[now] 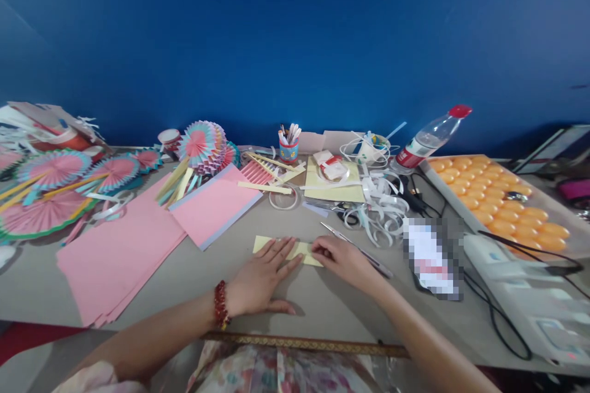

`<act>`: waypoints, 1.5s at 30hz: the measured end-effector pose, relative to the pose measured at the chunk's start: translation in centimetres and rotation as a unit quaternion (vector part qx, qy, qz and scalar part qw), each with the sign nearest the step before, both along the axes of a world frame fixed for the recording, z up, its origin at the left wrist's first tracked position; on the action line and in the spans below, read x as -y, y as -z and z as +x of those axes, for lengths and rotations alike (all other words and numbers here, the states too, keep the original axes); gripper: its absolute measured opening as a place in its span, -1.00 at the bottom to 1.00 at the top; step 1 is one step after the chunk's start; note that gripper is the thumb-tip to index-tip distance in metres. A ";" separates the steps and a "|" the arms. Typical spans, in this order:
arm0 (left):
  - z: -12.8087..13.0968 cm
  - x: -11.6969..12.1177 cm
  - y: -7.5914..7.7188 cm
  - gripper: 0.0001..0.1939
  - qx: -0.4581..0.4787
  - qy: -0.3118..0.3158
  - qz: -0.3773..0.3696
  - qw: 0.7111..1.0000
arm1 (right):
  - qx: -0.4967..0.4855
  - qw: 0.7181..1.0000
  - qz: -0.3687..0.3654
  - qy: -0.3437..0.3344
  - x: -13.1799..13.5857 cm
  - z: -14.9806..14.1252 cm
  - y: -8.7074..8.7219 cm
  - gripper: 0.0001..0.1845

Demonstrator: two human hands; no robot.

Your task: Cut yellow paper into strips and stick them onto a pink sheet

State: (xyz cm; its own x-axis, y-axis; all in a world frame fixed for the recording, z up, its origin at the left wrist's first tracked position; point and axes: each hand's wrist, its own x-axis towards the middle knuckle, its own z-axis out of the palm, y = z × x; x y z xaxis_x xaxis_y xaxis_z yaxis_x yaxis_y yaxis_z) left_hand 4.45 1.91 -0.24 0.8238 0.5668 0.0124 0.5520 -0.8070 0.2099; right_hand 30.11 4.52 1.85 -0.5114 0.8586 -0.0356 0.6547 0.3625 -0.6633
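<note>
A pale yellow strip of paper (262, 243) lies on the table in front of me. My left hand (260, 279), with a red beaded bracelet at the wrist, rests flat over its left and middle parts, fingers spread. At the strip's right end, my right hand (343, 258) has its fingers curled together and pinches the paper there. Those fingers hide part of that end. Just beyond my right hand a slim silver pointed tool (380, 267) lies slanted, partly behind the forearm. Scissors (353, 218) sit farther back.
Pink paper sheets (124, 245) and pleated paper fans (59, 169) fill the left side. Behind are a pen cup (289, 150), yellow sheets (353, 190) and curled white strips (378, 215). To the right stand a bottle (421, 141), a tray of orange domes (488, 196) and a cable (500, 319).
</note>
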 end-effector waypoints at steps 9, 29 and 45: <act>0.0 0.1 -0.1 0.04 -0.001 -0.002 0.006 1.000 | -0.001 1.000 -0.010 0.004 0.2 0.7 0.4 -0.93; 0.1 0.1 -0.5 0.00 0.018 0.001 -0.002 1.000 | 0.119 0.981 0.155 -0.002 2.8 -0.2 0.9 -0.78; -6.2 1.4 -0.2 -0.16 -0.021 -0.051 0.091 0.994 | 0.199 0.954 0.224 0.035 7.4 0.9 2.4 -0.57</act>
State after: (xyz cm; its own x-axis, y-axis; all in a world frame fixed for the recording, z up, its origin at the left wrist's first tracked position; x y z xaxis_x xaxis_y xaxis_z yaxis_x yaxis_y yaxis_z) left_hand -1.79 0.49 -0.04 0.7635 0.6396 0.0894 0.6389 -0.7683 0.0405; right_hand 31.06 -2.90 -0.53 -0.4748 0.8648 0.1632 0.8551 0.4972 -0.1468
